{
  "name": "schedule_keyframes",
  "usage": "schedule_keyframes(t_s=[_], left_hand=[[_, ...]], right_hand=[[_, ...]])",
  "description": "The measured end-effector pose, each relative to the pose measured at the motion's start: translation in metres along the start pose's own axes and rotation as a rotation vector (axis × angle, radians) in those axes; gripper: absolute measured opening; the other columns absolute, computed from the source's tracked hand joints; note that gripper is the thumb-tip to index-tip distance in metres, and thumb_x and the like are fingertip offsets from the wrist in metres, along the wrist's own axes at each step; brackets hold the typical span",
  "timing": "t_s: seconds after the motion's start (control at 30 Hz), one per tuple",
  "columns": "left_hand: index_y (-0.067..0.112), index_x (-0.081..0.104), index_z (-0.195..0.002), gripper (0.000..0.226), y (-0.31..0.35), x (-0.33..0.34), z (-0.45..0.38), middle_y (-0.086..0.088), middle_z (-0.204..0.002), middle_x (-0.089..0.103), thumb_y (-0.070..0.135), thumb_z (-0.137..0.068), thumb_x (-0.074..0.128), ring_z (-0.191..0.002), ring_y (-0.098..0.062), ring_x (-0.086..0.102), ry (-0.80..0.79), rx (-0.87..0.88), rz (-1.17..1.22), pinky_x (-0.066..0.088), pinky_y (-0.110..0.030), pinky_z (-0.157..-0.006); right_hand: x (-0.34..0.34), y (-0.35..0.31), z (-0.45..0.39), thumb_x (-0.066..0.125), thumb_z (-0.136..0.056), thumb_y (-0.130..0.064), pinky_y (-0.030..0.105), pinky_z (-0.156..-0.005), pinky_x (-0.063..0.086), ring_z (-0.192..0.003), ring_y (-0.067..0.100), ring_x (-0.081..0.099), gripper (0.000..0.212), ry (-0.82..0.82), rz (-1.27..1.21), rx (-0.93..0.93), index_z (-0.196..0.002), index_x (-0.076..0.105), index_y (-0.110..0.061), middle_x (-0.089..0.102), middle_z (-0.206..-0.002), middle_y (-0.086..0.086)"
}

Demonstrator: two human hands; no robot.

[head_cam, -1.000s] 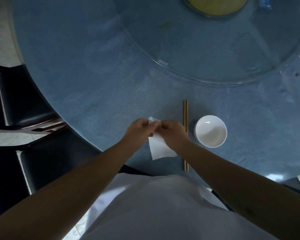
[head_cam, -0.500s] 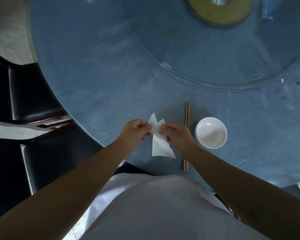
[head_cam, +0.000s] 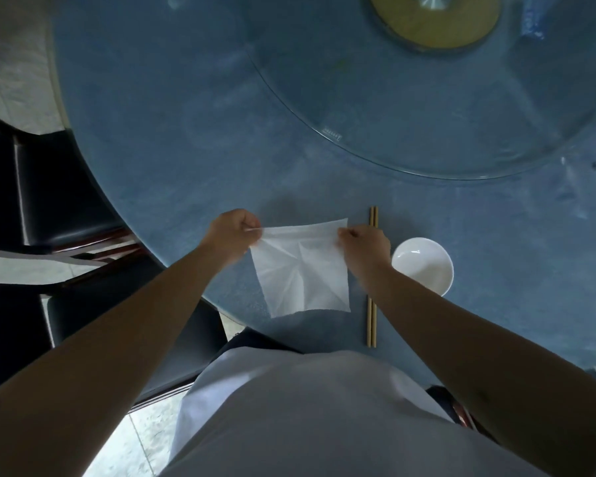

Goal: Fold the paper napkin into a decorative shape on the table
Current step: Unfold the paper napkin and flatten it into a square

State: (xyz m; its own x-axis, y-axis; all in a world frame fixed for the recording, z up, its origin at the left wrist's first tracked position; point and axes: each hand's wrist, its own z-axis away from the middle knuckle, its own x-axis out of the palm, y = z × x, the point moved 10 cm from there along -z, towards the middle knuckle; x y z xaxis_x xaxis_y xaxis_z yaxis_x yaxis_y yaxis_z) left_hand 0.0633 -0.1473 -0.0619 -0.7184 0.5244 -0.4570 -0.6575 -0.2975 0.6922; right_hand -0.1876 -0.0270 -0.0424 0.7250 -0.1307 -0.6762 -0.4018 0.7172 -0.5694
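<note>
A round blue table [head_cam: 172,139] carries a glass turntable [head_cam: 427,108] at its far side. Nearer the person, the paper napkin [head_cam: 301,270] is spread open as a creased white square, stretched between both hands above the table's near edge. The left hand [head_cam: 233,234] is curled closed, pinching the napkin's far left corner. The right hand [head_cam: 365,244] pinches the far right edge. A white bowl [head_cam: 422,265] sits just right of that hand, with chopsticks [head_cam: 372,315] between bowl and napkin.
</note>
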Motion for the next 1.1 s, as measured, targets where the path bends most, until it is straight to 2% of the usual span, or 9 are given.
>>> schedule_keyframes(t_s=[0.13, 0.27, 0.43, 0.6, 0.67, 0.7, 0.77, 0.93, 1.1], left_hand=[[0.028, 0.063, -0.08, 0.013, 0.009, -0.002, -0.021, -0.001, -0.091, 0.071, 0.018, -0.084, 0.07, -0.072, -0.014, 0.061, -0.051, 0.068, -0.111, 0.054, -0.034, -0.068], [0.034, 0.061, -0.076, 0.017, 0.016, -0.004, -0.035, 0.005, -0.087, 0.069, 0.021, -0.085, 0.067, -0.074, -0.009, 0.062, -0.033, 0.1, -0.156, 0.043, -0.022, -0.054], [0.039, 0.059, -0.08, 0.013, 0.028, -0.004, -0.047, 0.009, -0.083, 0.065, 0.028, -0.086, 0.062, -0.069, -0.004, 0.06, 0.044, 0.178, -0.255, 0.043, -0.018, -0.049], [0.027, 0.062, -0.112, 0.025, 0.028, 0.004, -0.058, 0.002, -0.104, 0.069, 0.021, -0.089, 0.056, -0.09, -0.019, 0.064, 0.072, 0.212, -0.301, 0.055, -0.035, -0.079], [0.02, 0.056, -0.124, 0.035, 0.033, 0.004, -0.05, -0.005, -0.117, 0.063, 0.019, -0.089, 0.056, -0.102, -0.025, 0.06, 0.136, 0.279, -0.352, 0.052, -0.041, -0.086], [0.016, 0.054, -0.127, 0.038, 0.036, 0.003, -0.043, -0.009, -0.121, 0.06, 0.019, -0.088, 0.057, -0.107, -0.028, 0.056, 0.192, 0.332, -0.401, 0.05, -0.043, -0.089], [0.015, 0.053, -0.125, 0.04, 0.043, 0.009, -0.025, -0.011, -0.123, 0.058, 0.021, -0.087, 0.056, -0.111, -0.031, 0.052, 0.258, 0.457, -0.537, 0.045, -0.046, -0.091], [0.014, 0.053, -0.128, 0.043, 0.042, 0.084, 0.014, -0.006, -0.132, 0.057, 0.028, -0.088, 0.043, -0.126, -0.026, 0.05, -0.003, 0.846, -0.844, 0.043, -0.042, -0.096], [0.003, 0.031, -0.147, 0.065, 0.022, 0.097, 0.009, -0.014, -0.155, 0.032, 0.044, -0.096, 0.038, -0.145, -0.027, 0.024, 0.003, 0.831, -0.98, 0.018, -0.042, -0.119]], right_hand=[[0.006, -0.003, -0.016, 0.047, -0.093, -0.026, 0.025, -0.043, 0.026, -0.046, 0.014, 0.041, 0.041, 0.012, 0.054, 0.022, -0.054, 0.046, -0.015, 0.044, -0.049, 0.0], [0.012, 0.003, -0.03, 0.048, -0.092, -0.024, 0.024, -0.043, 0.027, -0.046, 0.014, 0.042, 0.04, 0.016, 0.046, 0.089, -0.053, 0.046, -0.015, 0.044, -0.049, 0.001], [0.016, 0.006, -0.041, 0.048, -0.093, -0.026, 0.024, -0.043, 0.029, -0.048, 0.014, 0.046, 0.038, 0.051, 0.036, 0.124, -0.059, 0.055, -0.012, 0.049, -0.051, 0.001], [0.012, 0.004, -0.048, 0.046, -0.094, -0.022, 0.02, -0.047, 0.03, -0.06, 0.016, 0.055, 0.03, 0.093, 0.093, 0.111, -0.065, 0.053, -0.017, 0.054, -0.062, -0.003], [0.011, 0.004, -0.046, 0.052, -0.092, -0.022, 0.022, -0.066, 0.04, -0.081, 0.015, 0.056, 0.009, 0.123, -0.001, 0.104, -0.093, 0.058, -0.015, 0.06, -0.089, -0.005], [0.01, 0.003, -0.041, 0.056, -0.09, -0.024, 0.026, -0.073, 0.041, -0.089, 0.013, 0.054, 0.019, 0.155, -0.071, 0.083, -0.107, 0.055, -0.016, 0.057, -0.103, -0.003], [0.01, -0.01, -0.028, 0.057, -0.089, -0.029, 0.03, -0.077, 0.041, -0.094, 0.011, 0.05, 0.031, 0.188, -0.026, -0.067, -0.118, 0.048, -0.022, 0.05, -0.118, -0.001], [0.057, -0.062, 0.009, 0.059, -0.083, -0.024, 0.039, -0.079, 0.044, -0.096, 0.029, 0.056, 0.024, 0.086, 0.437, -0.705, -0.106, 0.062, -0.016, 0.06, -0.107, 0.007], [0.08, -0.053, 0.003, 0.065, -0.076, -0.034, 0.045, -0.091, 0.042, -0.119, 0.029, 0.046, 0.063, 0.018, 0.589, -0.734, -0.133, 0.047, -0.017, 0.052, -0.131, 0.007]])
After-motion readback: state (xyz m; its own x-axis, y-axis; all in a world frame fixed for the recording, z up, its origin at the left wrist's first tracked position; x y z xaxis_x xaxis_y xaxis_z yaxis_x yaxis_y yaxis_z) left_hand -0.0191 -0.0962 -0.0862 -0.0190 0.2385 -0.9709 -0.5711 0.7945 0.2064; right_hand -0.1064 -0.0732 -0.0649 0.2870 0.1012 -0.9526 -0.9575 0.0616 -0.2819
